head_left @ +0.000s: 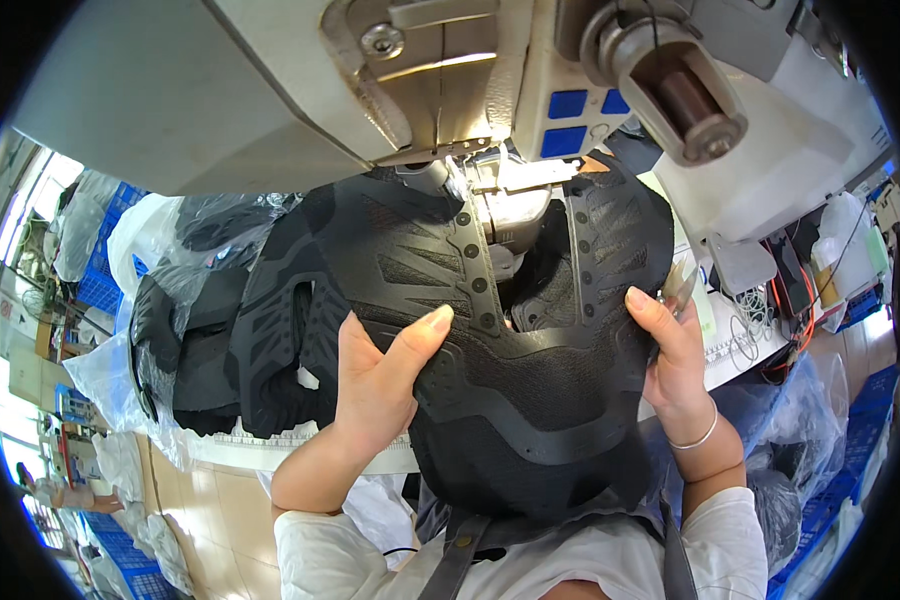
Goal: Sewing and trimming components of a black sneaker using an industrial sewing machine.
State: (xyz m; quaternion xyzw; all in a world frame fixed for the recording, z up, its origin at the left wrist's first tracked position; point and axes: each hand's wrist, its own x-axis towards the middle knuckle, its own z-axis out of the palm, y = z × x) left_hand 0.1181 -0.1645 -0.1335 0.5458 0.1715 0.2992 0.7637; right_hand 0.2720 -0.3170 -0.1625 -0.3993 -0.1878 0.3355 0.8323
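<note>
A black shoe upper (530,390) with an open lacing slot and rows of eyelets spreads under the head of a sewing machine (440,60). My left hand (382,375) grips its left side, thumb on top and fingers hidden beneath. Along the right edge, my right hand (673,360) pinches the same upper. A small pointed metal tool (680,285) sticks up by the right fingers; whether it is held there I cannot tell. The far end of the upper lies close to the machine's needle area, where the needle itself is hidden by glare.
More black shoe uppers (285,340) are piled on the left of the machine table. A brown thread spool (685,95) sits at the upper right. Tangled cords (805,310) lie at right, above plastic bags (805,410) and blue crates (860,450). Another blue crate (110,250) stands left.
</note>
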